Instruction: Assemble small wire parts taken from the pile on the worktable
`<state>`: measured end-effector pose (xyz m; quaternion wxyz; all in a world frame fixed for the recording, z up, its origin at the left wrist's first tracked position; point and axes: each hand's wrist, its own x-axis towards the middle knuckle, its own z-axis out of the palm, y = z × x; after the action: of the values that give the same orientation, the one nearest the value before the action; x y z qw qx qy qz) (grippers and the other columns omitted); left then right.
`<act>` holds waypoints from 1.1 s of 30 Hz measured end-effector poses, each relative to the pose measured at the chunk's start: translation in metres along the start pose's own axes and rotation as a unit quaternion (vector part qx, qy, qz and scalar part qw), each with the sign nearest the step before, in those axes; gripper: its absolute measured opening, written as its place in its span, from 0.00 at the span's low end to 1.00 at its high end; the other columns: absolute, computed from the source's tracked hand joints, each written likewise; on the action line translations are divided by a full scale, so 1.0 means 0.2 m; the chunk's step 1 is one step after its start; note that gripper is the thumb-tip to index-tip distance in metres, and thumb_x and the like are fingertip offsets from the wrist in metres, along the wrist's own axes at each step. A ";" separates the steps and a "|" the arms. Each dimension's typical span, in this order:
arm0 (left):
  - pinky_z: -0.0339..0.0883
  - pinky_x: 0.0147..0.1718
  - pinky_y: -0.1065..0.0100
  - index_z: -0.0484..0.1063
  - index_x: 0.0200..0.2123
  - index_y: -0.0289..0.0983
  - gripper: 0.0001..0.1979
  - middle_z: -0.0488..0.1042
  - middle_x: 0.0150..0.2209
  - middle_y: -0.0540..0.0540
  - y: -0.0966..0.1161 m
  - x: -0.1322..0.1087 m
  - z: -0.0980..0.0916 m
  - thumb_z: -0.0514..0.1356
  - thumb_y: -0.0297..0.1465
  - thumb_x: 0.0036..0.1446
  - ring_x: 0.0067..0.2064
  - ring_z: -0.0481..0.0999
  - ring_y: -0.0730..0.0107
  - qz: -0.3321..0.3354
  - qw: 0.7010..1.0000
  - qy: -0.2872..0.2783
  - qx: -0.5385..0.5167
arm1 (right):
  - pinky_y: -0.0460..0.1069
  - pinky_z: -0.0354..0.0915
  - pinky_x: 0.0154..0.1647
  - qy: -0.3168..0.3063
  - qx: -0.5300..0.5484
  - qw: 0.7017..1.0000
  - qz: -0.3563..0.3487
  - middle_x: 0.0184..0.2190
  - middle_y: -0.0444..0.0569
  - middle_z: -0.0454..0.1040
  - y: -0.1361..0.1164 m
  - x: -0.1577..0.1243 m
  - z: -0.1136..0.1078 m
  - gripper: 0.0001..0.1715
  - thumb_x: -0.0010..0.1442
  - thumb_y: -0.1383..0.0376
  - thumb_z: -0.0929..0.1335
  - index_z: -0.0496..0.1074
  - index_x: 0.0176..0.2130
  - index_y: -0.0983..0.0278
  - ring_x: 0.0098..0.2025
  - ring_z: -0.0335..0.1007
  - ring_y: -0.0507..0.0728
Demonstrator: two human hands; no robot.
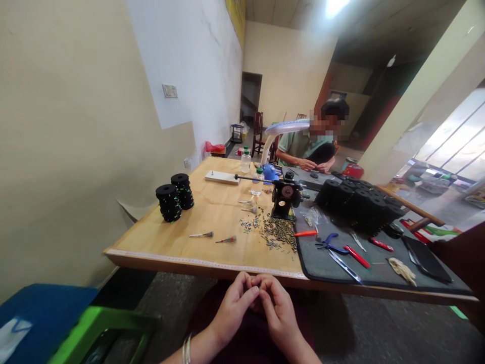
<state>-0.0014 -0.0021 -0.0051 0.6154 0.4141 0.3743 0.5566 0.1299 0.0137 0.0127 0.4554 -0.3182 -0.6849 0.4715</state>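
My left hand (237,302) and my right hand (276,303) meet fingertip to fingertip just below the table's front edge. Both have their fingers curled and pinched; whatever is between them is too small or hidden to make out. Past the edge, a pile of small dark and brass-coloured pieces (280,231) lies on the wood, beside scattered tiny coloured bits (250,224). Two small brush-like tools (226,240) rest left of the pile. Behind it stands a black hand-cranked winding machine (285,194) with a long rod pointing left.
Two black spools (168,203) stand at the left of the table (159,247). A grey mat (326,263) carries blue pliers (329,242), tweezers (344,266), an orange-handled tool (305,233) and many black spools (359,202). Across the table sits another person (299,149). A green stool (102,328) is lower left.
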 end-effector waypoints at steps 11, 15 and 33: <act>0.58 0.30 0.71 0.60 0.29 0.39 0.11 0.59 0.27 0.53 0.00 -0.01 0.00 0.54 0.39 0.58 0.30 0.59 0.72 0.070 0.988 0.026 0.135 | 0.50 0.65 0.43 0.021 -0.022 0.999 -0.023 0.39 0.52 0.72 -0.02 -0.01 0.01 0.08 0.64 0.63 0.61 0.64 0.32 0.60 0.41 0.68 0.58; 0.58 0.30 0.71 0.60 0.30 0.39 0.09 0.59 0.28 0.53 0.00 -0.01 0.00 0.54 0.37 0.58 0.30 0.59 0.72 0.068 0.989 0.024 0.132 | 0.51 0.65 0.44 0.033 -0.021 0.999 -0.031 0.39 0.52 0.72 -0.01 -0.01 0.01 0.07 0.63 0.64 0.61 0.65 0.33 0.60 0.42 0.68 0.59; 0.58 0.48 0.61 0.61 0.31 0.40 0.10 0.72 0.42 0.44 0.14 0.03 -0.14 0.61 0.26 0.48 0.47 0.69 0.59 0.120 0.986 0.084 0.075 | 0.47 0.66 0.22 0.164 0.067 0.979 0.105 0.26 0.50 0.75 0.16 0.05 -0.04 0.26 0.52 0.44 0.67 0.74 0.35 0.63 0.24 0.69 0.56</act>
<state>-0.0363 0.0080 0.0103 0.4775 0.4528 0.4128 0.6297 0.1335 0.0359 -0.0127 0.5294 -0.4303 -0.5305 0.5032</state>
